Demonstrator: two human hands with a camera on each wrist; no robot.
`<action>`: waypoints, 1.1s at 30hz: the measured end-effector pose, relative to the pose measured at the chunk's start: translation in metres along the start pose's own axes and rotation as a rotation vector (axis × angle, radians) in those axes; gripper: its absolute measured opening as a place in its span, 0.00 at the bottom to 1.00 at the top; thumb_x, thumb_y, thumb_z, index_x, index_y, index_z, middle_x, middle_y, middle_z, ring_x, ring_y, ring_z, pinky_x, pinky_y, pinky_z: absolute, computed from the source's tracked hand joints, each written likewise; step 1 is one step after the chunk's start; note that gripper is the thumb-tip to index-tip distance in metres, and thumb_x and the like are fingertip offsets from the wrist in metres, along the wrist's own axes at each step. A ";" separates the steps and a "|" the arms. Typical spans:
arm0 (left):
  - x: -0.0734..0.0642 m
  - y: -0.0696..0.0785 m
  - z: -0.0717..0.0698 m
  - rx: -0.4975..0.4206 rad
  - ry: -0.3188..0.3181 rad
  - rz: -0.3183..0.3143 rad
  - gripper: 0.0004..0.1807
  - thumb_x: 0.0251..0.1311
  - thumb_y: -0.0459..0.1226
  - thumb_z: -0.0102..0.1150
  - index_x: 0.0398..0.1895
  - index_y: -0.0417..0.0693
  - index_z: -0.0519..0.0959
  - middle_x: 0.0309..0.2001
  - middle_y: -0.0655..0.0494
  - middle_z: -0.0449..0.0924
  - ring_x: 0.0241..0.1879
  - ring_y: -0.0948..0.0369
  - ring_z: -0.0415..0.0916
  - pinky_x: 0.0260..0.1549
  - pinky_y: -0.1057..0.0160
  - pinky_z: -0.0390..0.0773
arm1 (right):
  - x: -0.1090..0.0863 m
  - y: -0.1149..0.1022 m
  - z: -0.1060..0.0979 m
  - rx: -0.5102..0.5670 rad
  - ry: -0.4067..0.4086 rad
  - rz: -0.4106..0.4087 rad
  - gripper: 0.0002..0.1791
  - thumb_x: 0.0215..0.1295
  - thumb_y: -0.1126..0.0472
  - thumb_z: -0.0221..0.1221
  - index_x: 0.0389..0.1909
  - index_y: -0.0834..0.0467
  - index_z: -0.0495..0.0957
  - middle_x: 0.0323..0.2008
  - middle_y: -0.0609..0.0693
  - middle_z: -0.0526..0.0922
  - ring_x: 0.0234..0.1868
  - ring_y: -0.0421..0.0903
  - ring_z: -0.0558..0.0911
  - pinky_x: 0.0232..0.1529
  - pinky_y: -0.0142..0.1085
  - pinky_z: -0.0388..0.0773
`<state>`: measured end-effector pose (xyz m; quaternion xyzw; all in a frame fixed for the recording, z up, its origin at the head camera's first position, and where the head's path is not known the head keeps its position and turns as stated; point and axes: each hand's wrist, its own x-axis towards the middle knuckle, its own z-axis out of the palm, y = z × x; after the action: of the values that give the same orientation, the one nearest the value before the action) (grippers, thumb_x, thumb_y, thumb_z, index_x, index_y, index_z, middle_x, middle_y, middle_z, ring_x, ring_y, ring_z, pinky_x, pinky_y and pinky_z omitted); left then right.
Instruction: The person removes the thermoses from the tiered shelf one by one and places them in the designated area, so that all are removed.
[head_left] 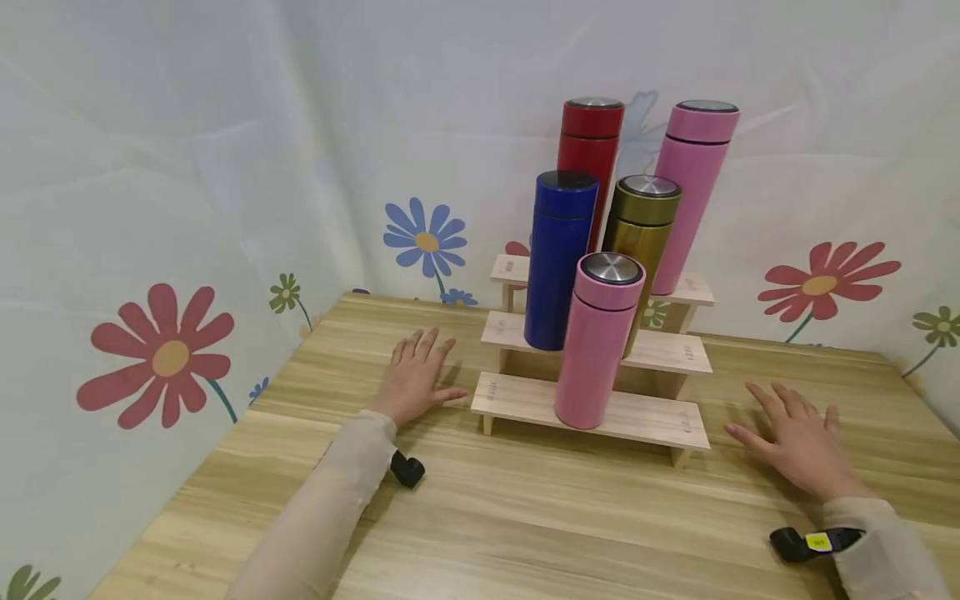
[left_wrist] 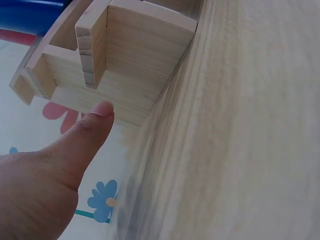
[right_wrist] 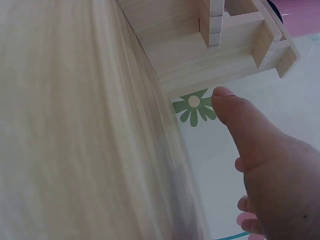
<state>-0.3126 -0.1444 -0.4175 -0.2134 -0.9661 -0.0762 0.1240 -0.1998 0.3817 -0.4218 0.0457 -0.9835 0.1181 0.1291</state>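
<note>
Backdrop: pale flowered sheet (head_left: 465,67) behind the stepped wooden stand (head_left: 498,393).
Surface: wood-grained table (head_left: 480,517) under the stand.
Lowest step (head_left: 660,421): front pink bottle (head_left: 596,358), upright near the stand's middle.
Middle step (head_left: 671,350): blue bottle (head_left: 557,267) on the stand's left half, gold bottle (head_left: 648,229) on its right.
Top step (head_left: 693,287): red bottle (head_left: 588,158) toward the stand's left, base hidden; rear pink bottle (head_left: 693,183) at its right.
Left hand (head_left: 414,379): just left of the stand, fingers spread, holding nothing.
Right hand (head_left: 798,437): right of the stand, fingers apart, equally unladen.
Tipping risk: either hand swinging inward could jolt the stand, toppling tall bottles off narrow steps.
Reaching risk: stretching toward the stand's back could clip the blue or gold bottle.
</note>
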 end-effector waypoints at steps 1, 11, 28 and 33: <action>0.000 0.000 0.000 -0.004 0.001 -0.002 0.50 0.51 0.66 0.58 0.73 0.52 0.59 0.74 0.41 0.52 0.74 0.40 0.47 0.72 0.40 0.48 | 0.000 0.000 0.000 0.001 0.000 -0.001 0.47 0.62 0.35 0.56 0.73 0.56 0.53 0.66 0.75 0.57 0.62 0.79 0.56 0.61 0.78 0.31; 0.000 0.001 -0.003 -0.034 0.023 -0.003 0.49 0.52 0.65 0.58 0.73 0.51 0.59 0.73 0.40 0.54 0.73 0.41 0.50 0.71 0.40 0.51 | 0.002 -0.004 -0.003 0.025 -0.007 -0.006 0.45 0.63 0.36 0.55 0.73 0.57 0.53 0.65 0.76 0.57 0.62 0.77 0.57 0.60 0.79 0.34; 0.003 0.016 -0.021 -0.329 -0.086 -0.041 0.41 0.58 0.57 0.60 0.70 0.47 0.62 0.65 0.41 0.69 0.64 0.43 0.66 0.65 0.44 0.67 | 0.007 -0.012 -0.009 0.127 -0.001 0.001 0.42 0.68 0.41 0.52 0.71 0.64 0.54 0.64 0.78 0.58 0.62 0.78 0.58 0.60 0.75 0.46; 0.005 0.021 -0.024 -0.459 -0.145 -0.060 0.39 0.60 0.53 0.61 0.70 0.45 0.62 0.61 0.42 0.72 0.57 0.48 0.73 0.56 0.48 0.76 | 0.006 -0.014 -0.015 0.171 -0.013 0.006 0.41 0.69 0.43 0.53 0.71 0.66 0.54 0.64 0.79 0.57 0.61 0.78 0.58 0.56 0.73 0.55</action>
<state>-0.3032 -0.1287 -0.3908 -0.2121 -0.9357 -0.2820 0.0005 -0.2005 0.3711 -0.4028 0.0542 -0.9708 0.2017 0.1180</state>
